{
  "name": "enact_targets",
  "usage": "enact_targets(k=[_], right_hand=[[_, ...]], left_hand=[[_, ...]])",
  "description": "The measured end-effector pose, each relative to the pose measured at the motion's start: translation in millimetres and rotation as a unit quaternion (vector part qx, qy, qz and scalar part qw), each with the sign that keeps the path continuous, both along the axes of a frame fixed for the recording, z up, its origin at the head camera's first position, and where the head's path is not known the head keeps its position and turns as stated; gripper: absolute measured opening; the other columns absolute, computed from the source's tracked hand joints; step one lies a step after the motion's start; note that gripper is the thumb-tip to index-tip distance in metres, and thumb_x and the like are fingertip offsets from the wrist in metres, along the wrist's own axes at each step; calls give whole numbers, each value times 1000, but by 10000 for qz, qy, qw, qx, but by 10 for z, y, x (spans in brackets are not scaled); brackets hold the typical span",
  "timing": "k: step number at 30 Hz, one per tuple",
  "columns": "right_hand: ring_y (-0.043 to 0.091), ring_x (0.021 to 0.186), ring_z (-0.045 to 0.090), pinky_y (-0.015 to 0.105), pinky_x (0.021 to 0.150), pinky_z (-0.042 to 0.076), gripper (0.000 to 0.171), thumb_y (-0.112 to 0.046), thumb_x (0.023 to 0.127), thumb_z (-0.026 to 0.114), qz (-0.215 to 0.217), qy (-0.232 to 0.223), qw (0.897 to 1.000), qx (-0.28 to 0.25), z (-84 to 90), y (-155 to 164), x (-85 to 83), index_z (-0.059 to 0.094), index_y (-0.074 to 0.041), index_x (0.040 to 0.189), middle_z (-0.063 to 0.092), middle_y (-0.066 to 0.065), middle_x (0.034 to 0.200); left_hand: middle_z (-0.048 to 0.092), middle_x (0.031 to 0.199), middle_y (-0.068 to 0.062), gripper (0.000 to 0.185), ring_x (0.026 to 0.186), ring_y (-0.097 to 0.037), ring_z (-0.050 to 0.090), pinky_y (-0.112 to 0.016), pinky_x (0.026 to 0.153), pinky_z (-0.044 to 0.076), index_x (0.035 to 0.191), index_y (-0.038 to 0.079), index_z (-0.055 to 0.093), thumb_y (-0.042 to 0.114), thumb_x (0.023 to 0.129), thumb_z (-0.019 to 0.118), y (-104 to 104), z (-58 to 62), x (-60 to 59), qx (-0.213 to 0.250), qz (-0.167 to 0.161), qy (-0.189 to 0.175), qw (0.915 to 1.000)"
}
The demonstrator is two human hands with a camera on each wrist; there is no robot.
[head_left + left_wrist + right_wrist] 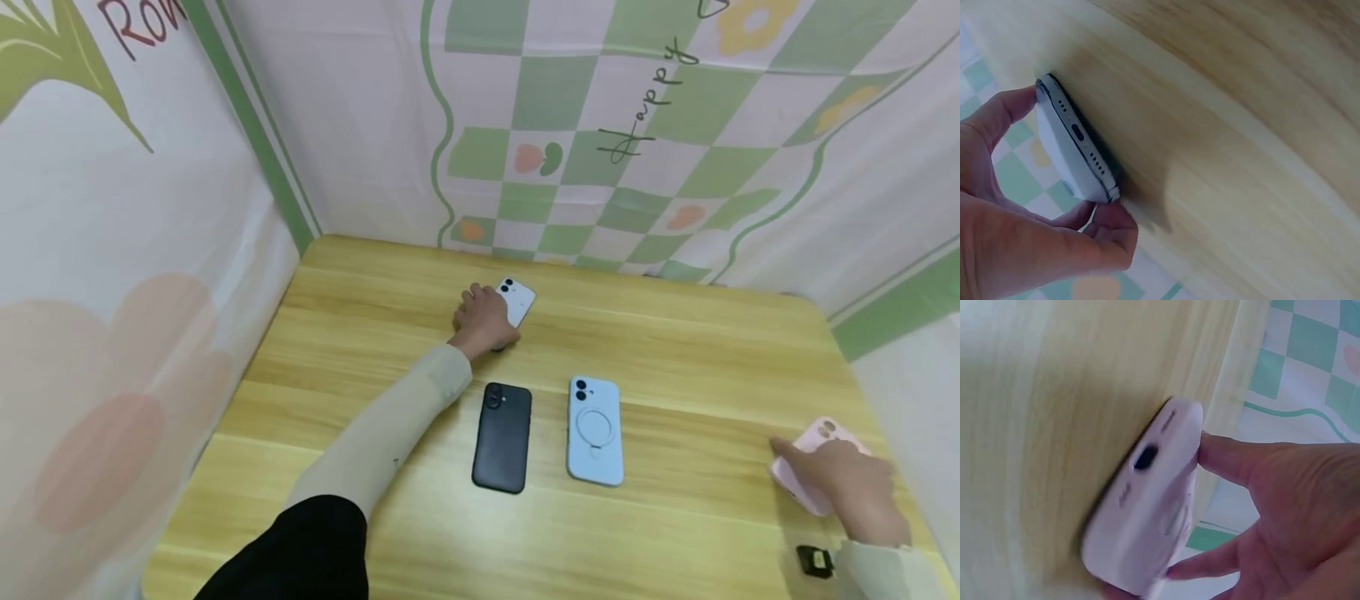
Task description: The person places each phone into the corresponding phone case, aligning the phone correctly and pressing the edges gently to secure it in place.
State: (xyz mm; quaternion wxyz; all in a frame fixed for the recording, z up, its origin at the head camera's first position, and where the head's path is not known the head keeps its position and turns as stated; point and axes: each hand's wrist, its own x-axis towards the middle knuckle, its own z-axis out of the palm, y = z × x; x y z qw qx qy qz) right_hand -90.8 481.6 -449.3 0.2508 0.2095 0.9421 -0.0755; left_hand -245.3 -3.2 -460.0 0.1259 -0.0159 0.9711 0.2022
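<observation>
My left hand grips a white phone by its two long sides, near the back of the table. In the left wrist view the bottom edge of that white phone, with its charging port, faces the camera. At the far right, my right hand holds a pink phone, thumb on one side and fingers on the other. The right wrist view shows the port end of the pink phone close over the wood. Both phones have their camera side up.
A black phone and a light blue phone with a ring on its back lie side by side mid-table. A small black object sits beside the right cuff. Printed cloth hangs behind the wooden table.
</observation>
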Motion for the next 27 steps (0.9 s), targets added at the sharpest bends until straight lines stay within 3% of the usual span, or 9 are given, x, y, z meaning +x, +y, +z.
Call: enact_targets(k=[1, 4, 6, 11, 17, 21, 24, 27], right_hand=[[67, 103, 47, 77, 87, 48, 116, -75, 100, 46, -142, 43, 9999, -16, -14, -6, -7, 30, 36, 132, 42, 59, 107], [72, 107, 38, 76, 84, 49, 135, -75, 94, 58, -537, 317, 9980, -38, -50, -24, -13, -3, 35, 142, 29, 63, 114], [71, 106, 38, 74, 83, 48, 138, -72, 91, 66, -530, 546, 9971, 20, -60, -27, -13, -6, 34, 143, 30, 62, 113], [61, 96, 42, 64, 73, 51, 130, -58, 85, 82, -332, 1171, 9926, 18, -44, -20, -36, 11, 38, 136, 35, 52, 104], [41, 71, 56, 44, 50, 52, 81, -33, 85, 87, 171, 1696, 9852, -154, 7, 37, -92, 43, 31, 108, 52, 38, 83], [36, 65, 58, 42, 48, 49, 59, -30, 90, 81, 202, 1657, 9859, -82, 50, 59, -126, 51, 21, 94, 57, 30, 75], [35, 64, 58, 41, 48, 48, 52, -31, 95, 74, 201, 1630, 9864, -75, 82, 70, -132, 53, 16, 89, 58, 26, 72], [33, 62, 58, 40, 47, 46, 50, -33, 99, 68, 348, 1682, 9849, -200, 112, 81, -126, 55, 13, 85, 59, 22, 70]], left_hand=[[50, 121, -16, 66, 108, -30, 50, -46, 91, 52, 128, -1, 51, 43, 90, 83, -8, -2, -2, -5, -28, 29, 10000], [53, 117, -16, 65, 101, -28, 53, -45, 89, 50, 131, -1, 47, 38, 92, 82, -30, -7, -11, 42, -100, 63, 9999], [53, 116, -16, 63, 98, -27, 53, -44, 89, 50, 132, -2, 47, 32, 92, 81, -44, -12, -16, 163, -127, 23, 9998], [53, 122, -18, 67, 99, -27, 58, -40, 83, 57, 136, -4, 48, 21, 88, 87, -80, -34, -33, 672, -101, -90, 9976], [59, 127, -20, 70, 106, -30, 65, -36, 85, 61, 142, -3, 46, 16, 89, 87, -104, -78, -64, 1423, 180, -182, 9895], [65, 122, -20, 62, 103, -32, 68, -37, 81, 62, 142, -1, 45, 14, 94, 81, -116, -106, -70, 1801, 395, -224, 9826], [65, 123, -21, 57, 104, -32, 68, -38, 83, 62, 146, 0, 44, 13, 99, 75, -119, -120, -68, 2220, 597, -306, 9727], [62, 132, -20, 53, 111, -31, 65, -39, 91, 60, 150, 1, 43, 11, 104, 67, -111, -120, -76, 2888, 842, -430, 9527]])
